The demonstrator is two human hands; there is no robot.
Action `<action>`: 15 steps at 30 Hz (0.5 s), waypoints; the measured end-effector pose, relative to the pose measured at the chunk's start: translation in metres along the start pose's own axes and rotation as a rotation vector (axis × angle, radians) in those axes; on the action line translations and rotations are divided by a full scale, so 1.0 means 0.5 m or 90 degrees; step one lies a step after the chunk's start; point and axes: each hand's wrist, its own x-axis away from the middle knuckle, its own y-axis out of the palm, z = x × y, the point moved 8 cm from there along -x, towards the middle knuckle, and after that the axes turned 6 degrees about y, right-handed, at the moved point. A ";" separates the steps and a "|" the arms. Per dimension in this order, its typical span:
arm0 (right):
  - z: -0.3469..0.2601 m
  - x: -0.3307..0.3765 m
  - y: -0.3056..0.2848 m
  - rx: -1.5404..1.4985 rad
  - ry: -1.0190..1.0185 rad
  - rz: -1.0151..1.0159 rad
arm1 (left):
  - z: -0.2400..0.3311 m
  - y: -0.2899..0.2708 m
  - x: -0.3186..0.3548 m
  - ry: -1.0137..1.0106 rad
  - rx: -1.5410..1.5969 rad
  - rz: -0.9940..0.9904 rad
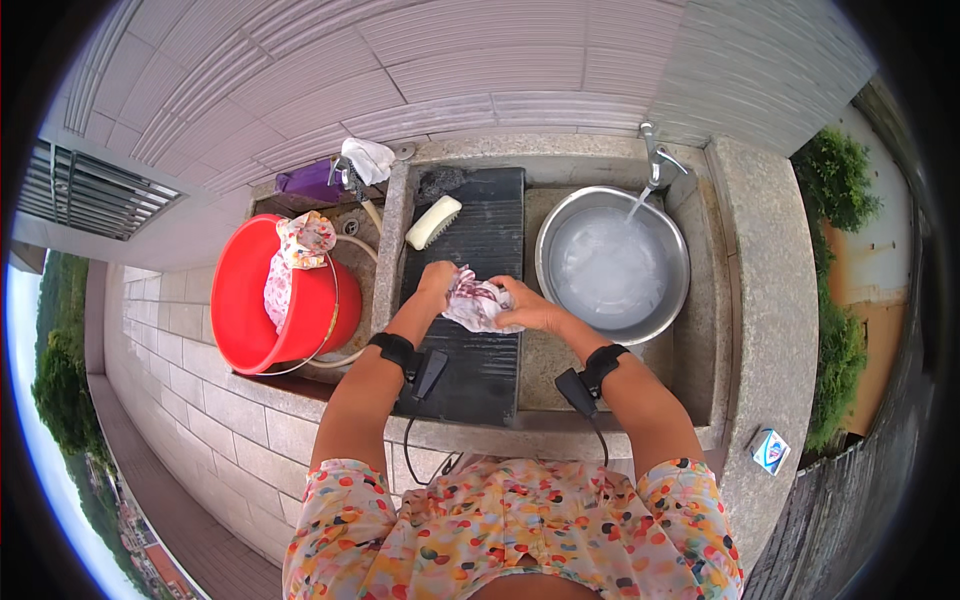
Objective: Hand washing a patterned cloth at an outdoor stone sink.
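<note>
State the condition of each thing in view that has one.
Held cloth: bunched up
Left hand: closed on held cloth
Right hand: closed on held cloth
Metal basin: holding cloudy water
Right tap: running
Red bucket: fabric draped over rim
Brush: lying on washboard
Left tap: cannot tell whether running

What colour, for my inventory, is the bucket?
The bucket is red, best seen in the head view.

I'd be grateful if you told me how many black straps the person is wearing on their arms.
2: one strap around the left forearm, another strap around the right forearm.
</note>
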 end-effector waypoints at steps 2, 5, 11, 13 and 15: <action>-0.006 0.064 -0.035 -0.013 -0.032 0.058 | 0.027 0.047 0.014 0.012 -0.013 -0.053; 0.035 0.146 -0.092 -0.355 0.063 0.116 | 0.084 0.140 0.042 0.126 -0.137 -0.100; 0.219 0.303 -0.237 -0.743 0.207 0.477 | 0.137 0.270 0.048 0.217 -0.171 -0.026; 0.246 0.339 -0.266 -0.735 0.258 0.552 | 0.144 0.290 0.042 0.233 -0.165 -0.010; 0.288 0.356 -0.286 -0.724 0.281 0.550 | 0.142 0.307 0.018 0.257 -0.171 -0.007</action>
